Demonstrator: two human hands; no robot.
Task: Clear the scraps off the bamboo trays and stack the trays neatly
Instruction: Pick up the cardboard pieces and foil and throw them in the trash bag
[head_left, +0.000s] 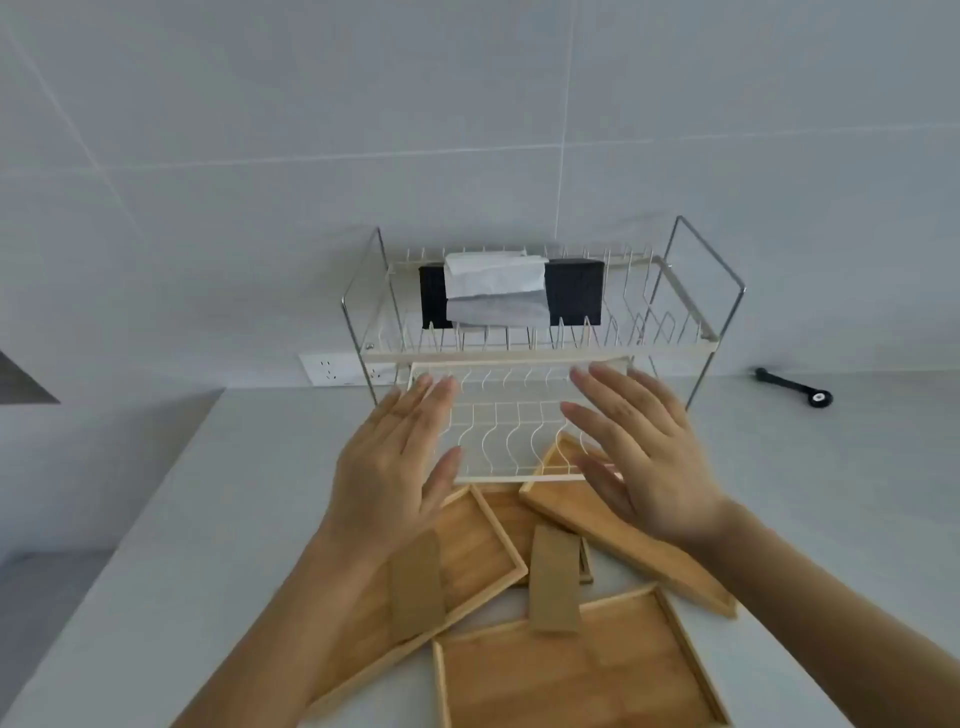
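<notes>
Four bamboo trays scattered crookedly on the white counter (171, 519), overlapping below the dish rack (540, 332). Nearest tray (571, 670) square to the front edge, a brown cardboard strip (554, 577) lying across its far rim. Left tray (467, 561) tilted, partly under the left forearm, carrying a second cardboard strip (415, 587). Long tray (623, 535) slanting to the right, its far end tucked under the rack's lower wire shelf (498, 431). Fourth tray (514, 519) mostly hidden between the others. Left hand (395, 467) and right hand (644, 457) raised above the trays, palms down, fingers spread, gripping nothing. Bare counter to the left and right. Upper rack tier holding a black tissue box (571, 291) with white paper (493, 286) draped over it. Black tool (795, 387) far right by the wall.
</notes>
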